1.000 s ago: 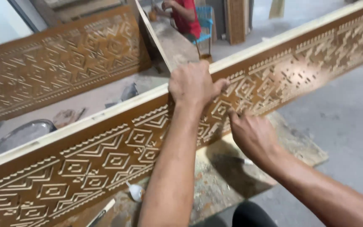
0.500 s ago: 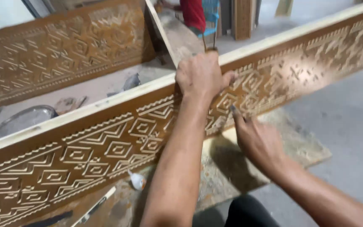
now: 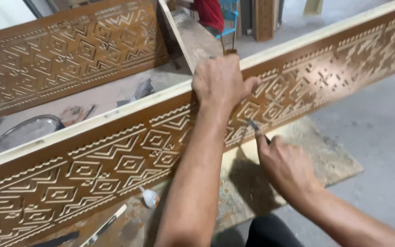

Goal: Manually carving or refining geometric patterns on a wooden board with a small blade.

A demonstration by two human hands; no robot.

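Your left hand (image 3: 220, 82) is clamping the carved panel's (image 3: 115, 160) top edge; your right hand (image 3: 286, 167), fingers pinching a small tool (image 3: 258, 130), is pointing toward eleven o'clock.

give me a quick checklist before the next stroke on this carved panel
1. Left hand steadying the long brown carved wooden panel at its pale top edge: ok.
2. Right hand gripping the thin dark-tipped tool: ok.
3. Tool tip on the carving: cannot tell.
4. Left fingers clear of the tip: ok.
5. Panel's lower edge seated on the worn board: cannot tell.
6. Small white bottle clear of both hands: ok.
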